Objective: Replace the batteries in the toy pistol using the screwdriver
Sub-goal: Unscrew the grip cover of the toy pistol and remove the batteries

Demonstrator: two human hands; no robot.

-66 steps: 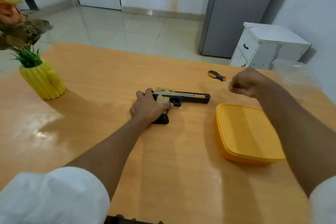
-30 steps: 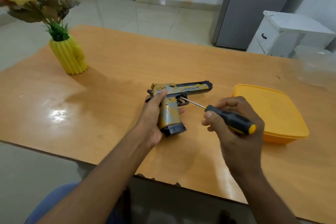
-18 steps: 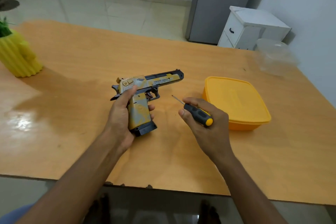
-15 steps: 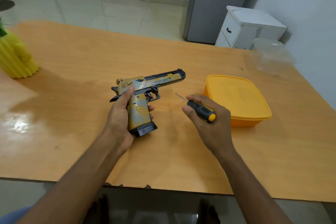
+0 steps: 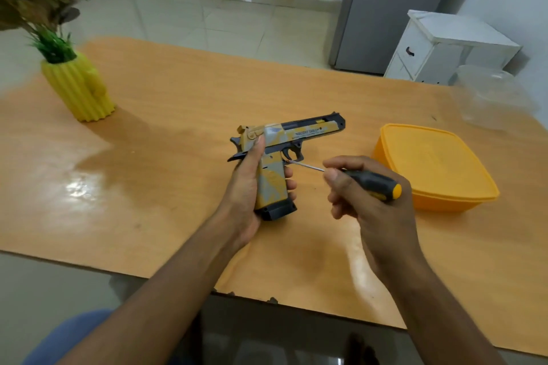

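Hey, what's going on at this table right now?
A person is working on a toy pistol over a wooden table. The left hand grips it by the handle, barrel pointing right. The right hand holds a screwdriver with its tip at the grip just below the trigger, apparently going for a screw. No batteries are visible yet. A closed yellow container, a clear tub and a yellow vase sit nearby.

The table (image 5: 178, 115) has an orange wood-grain top with a chipped near edge. A ribbed yellow vase (image 5: 77, 89) stands near the left edge. A closed yellow container (image 5: 433, 163) and a clear plastic tub (image 5: 492, 98) rest toward the right edge.
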